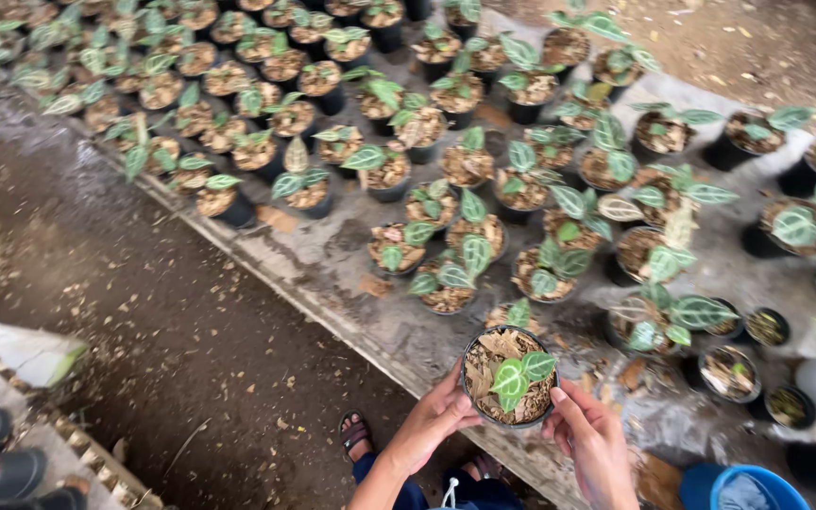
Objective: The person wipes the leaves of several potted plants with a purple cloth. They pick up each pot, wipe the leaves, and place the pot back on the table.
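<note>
- The left hand [436, 420] comes up from the lower middle of the frame. Its fingers [455, 397] are bent and pressed against the left side of the small black pot [508, 378], with the thumb near the rim.
- The right hand [592, 444] comes up from the lower right. Its fingers [559, 401] lie against the right side of the same pot, so both hands are closed on it from opposite sides.
- The pot sits between the two hands, just above them in the frame. It stands almost upright, with its opening facing the camera, and neither hand is clearly nearer.
- Inside the pot there is dry brown filling and a young plant [517, 376] with green leaves and pale veins. The leaves stand free between the fingers and nothing touches them.
- The pot is held over the near edge of the low grey bench [332, 274], which runs from the upper left to the lower right.
- On the bench, many similar potted plants [446, 255] stand close together, up and away from the held pot.
- A blue bucket [743, 486] is in the lower right corner.
- Feet in sandals [356, 434] show on the dark soil below the hands.
</note>
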